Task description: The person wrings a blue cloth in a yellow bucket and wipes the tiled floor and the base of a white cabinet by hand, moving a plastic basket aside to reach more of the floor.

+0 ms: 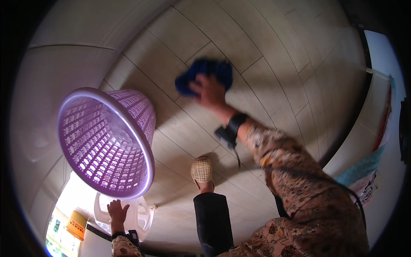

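Observation:
A dark blue cloth (223,73) lies bunched on the tiled floor, toward the top of the view. My right hand (210,92), slightly blurred, presses down on it with the fingers curled over its near side. At the lower left, my left hand (117,210) has its fingers spread and holds nothing. It is over a white plastic stool (147,216), just below the rim of a tall purple plastic basket (147,160). Whether that hand touches the stool or the rim, I cannot tell. The basket's mouth faces up toward me, and its sides are full of openings.
My foot in a woven beige shoe (201,170) stands on the wood-look floor tiles (274,85). A pale smooth panel (55,68) rises along the left. An orange crate (76,225) is at the lower left. Teal fabric (361,166) hangs on the right.

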Motion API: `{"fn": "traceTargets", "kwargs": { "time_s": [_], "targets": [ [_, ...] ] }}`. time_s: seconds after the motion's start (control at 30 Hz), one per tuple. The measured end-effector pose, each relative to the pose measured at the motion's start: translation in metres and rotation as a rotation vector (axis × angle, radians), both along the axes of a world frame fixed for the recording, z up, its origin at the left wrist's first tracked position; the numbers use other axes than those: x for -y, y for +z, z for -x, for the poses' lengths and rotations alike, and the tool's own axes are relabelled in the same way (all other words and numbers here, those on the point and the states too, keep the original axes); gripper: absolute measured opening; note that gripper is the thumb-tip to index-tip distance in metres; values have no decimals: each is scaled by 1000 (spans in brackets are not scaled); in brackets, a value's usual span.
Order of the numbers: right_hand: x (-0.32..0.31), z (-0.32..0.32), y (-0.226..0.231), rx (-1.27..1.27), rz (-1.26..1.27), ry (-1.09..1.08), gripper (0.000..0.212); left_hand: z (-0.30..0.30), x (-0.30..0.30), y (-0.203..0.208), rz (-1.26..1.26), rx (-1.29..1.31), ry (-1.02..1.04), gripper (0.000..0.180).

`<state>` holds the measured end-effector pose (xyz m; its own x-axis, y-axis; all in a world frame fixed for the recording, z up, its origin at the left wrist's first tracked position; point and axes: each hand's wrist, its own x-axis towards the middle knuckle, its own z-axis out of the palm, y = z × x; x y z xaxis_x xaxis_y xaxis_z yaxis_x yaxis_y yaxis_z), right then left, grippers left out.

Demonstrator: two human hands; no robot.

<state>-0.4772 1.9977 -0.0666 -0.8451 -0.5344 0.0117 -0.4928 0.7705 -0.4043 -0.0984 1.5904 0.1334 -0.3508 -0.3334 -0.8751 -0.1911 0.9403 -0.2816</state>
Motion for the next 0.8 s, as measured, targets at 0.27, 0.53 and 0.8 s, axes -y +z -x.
{"fn": "traceTargets", "kwargs": {
  "time_s": [0.27, 0.53, 0.8],
  "targets": [
    [-40, -75, 38, 328, 216, -72, 42, 100, -276, 76, -505, -677, 866, 52],
    [-25, 150, 25, -17, -61, -152, 41, 127, -213, 37, -830, -1056, 2183, 78],
    [21, 6, -7, -76, 42, 24, 35, 133, -148, 8, -772, -1002, 2320, 28]
  ]
}}
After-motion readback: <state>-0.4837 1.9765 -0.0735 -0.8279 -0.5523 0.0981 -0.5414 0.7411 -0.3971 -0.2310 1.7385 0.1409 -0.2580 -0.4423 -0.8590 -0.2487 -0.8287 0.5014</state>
